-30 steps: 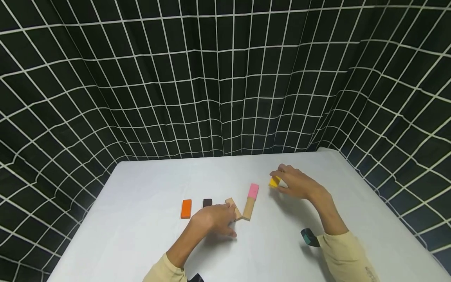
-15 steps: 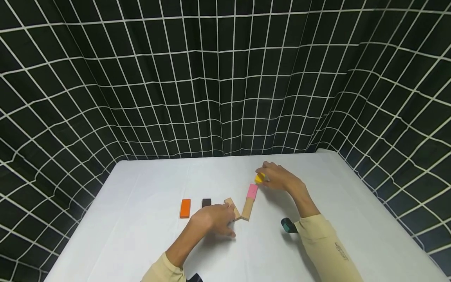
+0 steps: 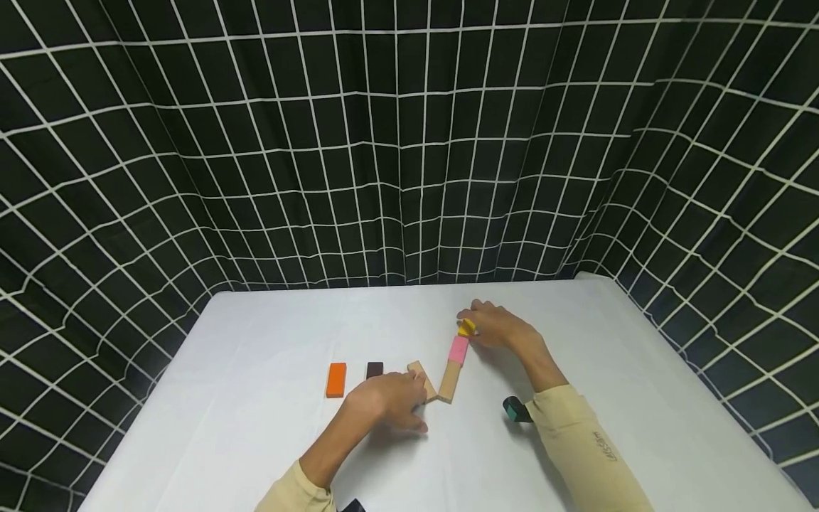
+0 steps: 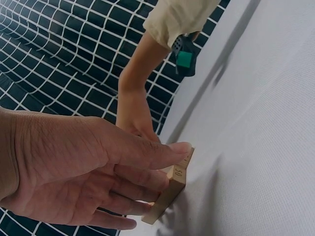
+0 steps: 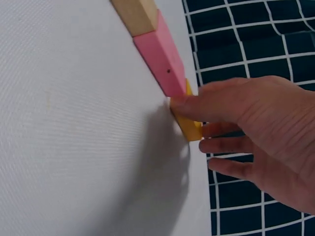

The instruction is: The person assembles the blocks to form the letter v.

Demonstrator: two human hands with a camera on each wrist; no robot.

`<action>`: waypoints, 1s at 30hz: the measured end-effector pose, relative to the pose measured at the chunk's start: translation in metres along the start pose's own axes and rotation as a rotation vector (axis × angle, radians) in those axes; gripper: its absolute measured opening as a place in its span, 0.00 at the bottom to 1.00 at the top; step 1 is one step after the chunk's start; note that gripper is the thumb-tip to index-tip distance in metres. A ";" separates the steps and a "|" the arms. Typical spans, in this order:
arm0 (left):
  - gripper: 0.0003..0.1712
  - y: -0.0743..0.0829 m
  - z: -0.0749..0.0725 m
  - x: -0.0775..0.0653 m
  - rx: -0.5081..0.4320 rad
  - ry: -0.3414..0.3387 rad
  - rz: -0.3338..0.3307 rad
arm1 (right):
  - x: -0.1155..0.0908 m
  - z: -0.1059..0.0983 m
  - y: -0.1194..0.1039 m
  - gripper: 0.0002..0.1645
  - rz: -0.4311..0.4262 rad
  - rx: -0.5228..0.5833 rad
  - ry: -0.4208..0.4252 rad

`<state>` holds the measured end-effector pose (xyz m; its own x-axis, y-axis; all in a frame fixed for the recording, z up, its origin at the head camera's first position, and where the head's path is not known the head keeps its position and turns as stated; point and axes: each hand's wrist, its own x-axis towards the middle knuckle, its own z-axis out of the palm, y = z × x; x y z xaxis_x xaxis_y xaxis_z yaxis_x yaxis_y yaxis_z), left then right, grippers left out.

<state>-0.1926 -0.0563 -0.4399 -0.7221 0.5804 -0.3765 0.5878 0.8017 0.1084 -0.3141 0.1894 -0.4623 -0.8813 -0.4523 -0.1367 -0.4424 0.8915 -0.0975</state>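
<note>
In the head view my right hand (image 3: pixel 495 327) pinches a yellow block (image 3: pixel 466 328) at the far end of a pink block (image 3: pixel 458 349). The right wrist view shows the thumb against the side of the yellow block (image 5: pixel 188 118), its end right at the pink block's (image 5: pixel 162 59) end. A plain wooden block (image 3: pixel 450 382) continues the row nearer me. My left hand (image 3: pixel 390 398) rests its fingertips by a second wooden block (image 3: pixel 421 380), which slants and meets the first in a V. Its thumb is spread away, and the fingers partly hide the block.
An orange block (image 3: pixel 335 380) lies at the left on the white table (image 3: pixel 211 427). Beside it is a dark block (image 3: pixel 375 369), partly behind my left hand. A black curtain with a white grid (image 3: pixel 397 178) stands behind the table.
My right hand has carried the yellow block leftward to the far end of the pink block. The left hand has stayed in place.
</note>
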 end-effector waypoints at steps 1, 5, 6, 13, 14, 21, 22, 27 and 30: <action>0.31 0.000 0.000 0.000 0.004 0.003 -0.002 | -0.001 0.000 0.001 0.30 0.009 0.012 -0.010; 0.29 0.000 -0.001 0.001 0.009 0.005 -0.009 | -0.002 -0.002 0.004 0.32 0.025 0.027 -0.033; 0.29 0.000 -0.001 0.002 0.008 0.004 -0.011 | -0.002 -0.002 0.004 0.32 0.018 0.021 -0.031; 0.30 0.001 -0.001 0.003 0.007 0.006 -0.011 | -0.001 0.001 0.002 0.28 -0.028 0.029 -0.008; 0.30 0.001 -0.001 0.003 0.006 0.005 -0.011 | -0.001 0.001 0.002 0.28 -0.028 0.034 -0.008; 0.29 0.002 0.000 0.003 0.004 0.002 -0.002 | -0.003 0.004 0.003 0.28 -0.049 0.005 -0.013; 0.29 0.002 0.000 0.003 0.006 0.005 0.000 | -0.003 0.004 0.004 0.28 -0.051 -0.002 -0.012; 0.31 0.002 0.000 0.003 0.014 0.014 -0.005 | -0.002 0.005 0.005 0.29 -0.056 0.000 -0.006; 0.32 0.001 0.000 0.002 0.009 0.012 -0.016 | -0.002 0.004 0.003 0.30 -0.058 0.011 -0.005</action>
<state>-0.1934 -0.0542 -0.4407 -0.7356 0.5692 -0.3673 0.5793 0.8096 0.0945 -0.3128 0.1932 -0.4662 -0.8535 -0.5032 -0.1356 -0.4906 0.8635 -0.1164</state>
